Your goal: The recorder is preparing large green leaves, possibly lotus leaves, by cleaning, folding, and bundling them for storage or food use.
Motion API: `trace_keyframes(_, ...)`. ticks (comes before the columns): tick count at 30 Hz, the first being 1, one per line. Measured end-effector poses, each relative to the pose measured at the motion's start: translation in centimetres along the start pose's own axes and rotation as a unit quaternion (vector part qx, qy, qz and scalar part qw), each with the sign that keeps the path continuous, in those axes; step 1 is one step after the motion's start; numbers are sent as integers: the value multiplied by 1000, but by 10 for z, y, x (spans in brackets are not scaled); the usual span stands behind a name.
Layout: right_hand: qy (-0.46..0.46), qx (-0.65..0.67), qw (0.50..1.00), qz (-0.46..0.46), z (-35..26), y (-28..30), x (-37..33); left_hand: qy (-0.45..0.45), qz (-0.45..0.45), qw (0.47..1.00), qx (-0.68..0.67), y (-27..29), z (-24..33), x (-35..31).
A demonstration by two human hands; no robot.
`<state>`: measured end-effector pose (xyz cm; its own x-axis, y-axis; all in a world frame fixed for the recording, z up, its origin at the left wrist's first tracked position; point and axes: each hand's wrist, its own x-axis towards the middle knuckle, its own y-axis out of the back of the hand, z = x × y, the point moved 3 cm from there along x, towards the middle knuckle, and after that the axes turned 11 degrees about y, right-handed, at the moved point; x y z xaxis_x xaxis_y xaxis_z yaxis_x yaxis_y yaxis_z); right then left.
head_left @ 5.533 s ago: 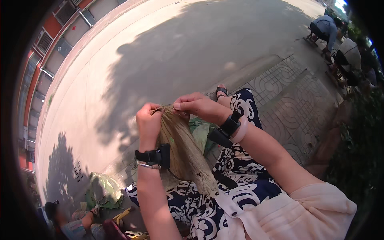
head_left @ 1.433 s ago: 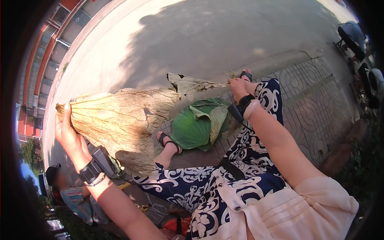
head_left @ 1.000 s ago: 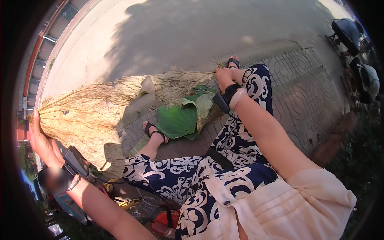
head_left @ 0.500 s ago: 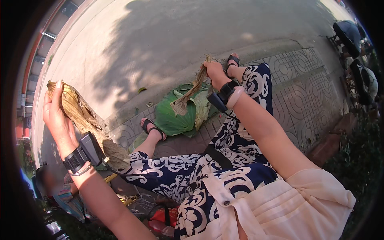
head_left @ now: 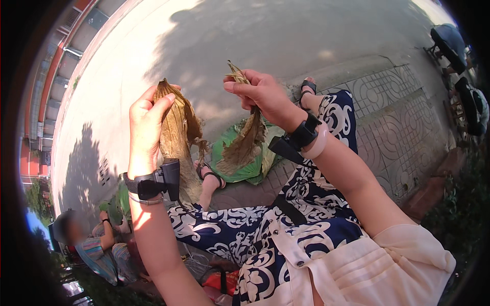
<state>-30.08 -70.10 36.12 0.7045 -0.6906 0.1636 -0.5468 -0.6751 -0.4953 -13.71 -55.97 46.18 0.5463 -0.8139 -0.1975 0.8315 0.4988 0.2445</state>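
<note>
My left hand [head_left: 144, 127] pinches a brown, dried lotus leaf [head_left: 175, 132] between thumb and fingers near its pointed top. The leaf hangs down in folds with a ragged edge. To its right, my raised right hand [head_left: 268, 99] grips a darker bunch of withered lotus leaf [head_left: 245, 147], whose thin tips stick up above the fingers. The two dried leaves hang apart from each other. Below them, large green lotus leaves [head_left: 250, 172] lie on the pavement between my feet, partly covered by the withered leaf.
Patterned paving [head_left: 380, 132] runs under my feet, with a grey road [head_left: 286, 35] beyond it. At the left sits another person [head_left: 99, 250] beside green leaves. A red bag [head_left: 224, 280] and wire-like items lie beside me. Two more people [head_left: 472, 104] are at the far right.
My left hand has swung right with its dried leaf, towards the middle. My right hand has shifted slightly left with its bunch, so the two are closer. The person at left shows more.
</note>
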Motion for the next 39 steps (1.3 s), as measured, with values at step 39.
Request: trace_keyframes(39, 221, -460, 860, 11, 8, -19, 2, -34, -16, 996, 79, -47, -31, -6)
